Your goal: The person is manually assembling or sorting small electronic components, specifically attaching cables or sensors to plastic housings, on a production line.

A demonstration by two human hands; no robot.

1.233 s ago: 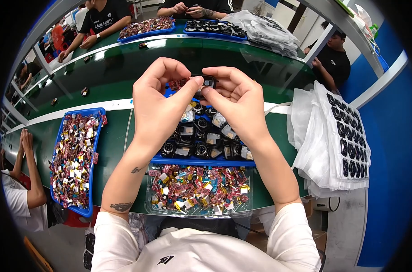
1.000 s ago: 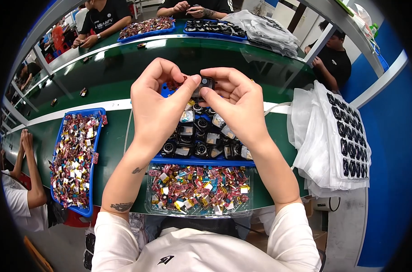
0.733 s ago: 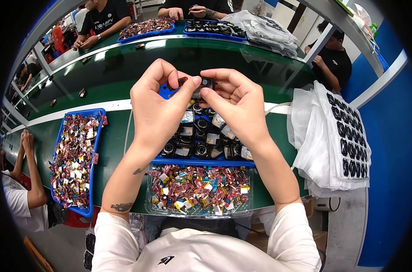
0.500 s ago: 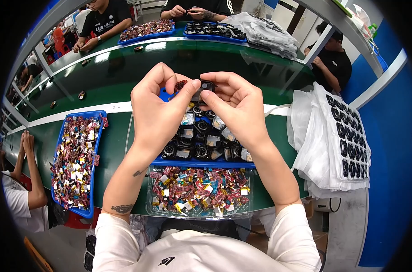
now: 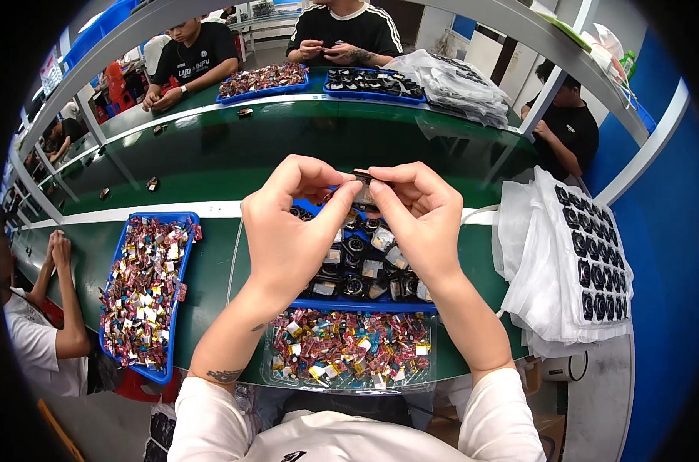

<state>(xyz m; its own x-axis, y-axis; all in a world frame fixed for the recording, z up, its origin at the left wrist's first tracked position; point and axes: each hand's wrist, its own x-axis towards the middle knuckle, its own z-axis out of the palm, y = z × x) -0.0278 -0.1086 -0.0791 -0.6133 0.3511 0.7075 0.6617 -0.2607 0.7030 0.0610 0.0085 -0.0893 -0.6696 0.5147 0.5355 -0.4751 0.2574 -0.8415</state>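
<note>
Over the far end of a blue tray [image 5: 365,306], my left hand [image 5: 290,225] and my right hand [image 5: 422,225] meet at a small black watch case [image 5: 363,199]. Both thumbs press on its near face, and the fingers curl behind it. A bit of red shows between my left fingers, too hidden to make out. Below them the tray holds several black watch cases [image 5: 355,246], some with pale silvery inserts. In front of it, close to my body, a clear plastic tray [image 5: 268,371] is heaped with small red circuit boards [image 5: 349,346] and white and yellow parts.
To the left stands a blue tray [image 5: 182,281] full of similar boards. A stack of white trays [image 5: 526,254] with black watch cases rises at the right. Beyond a white rail runs a green belt [image 5: 303,131] with a few loose pieces. Co-workers sit across and to the left.
The view has tilted up, so the bench sits lower in the picture. A dark red board that showed in my left fingers is now mostly hidden; both thumbs now press the case.
</note>
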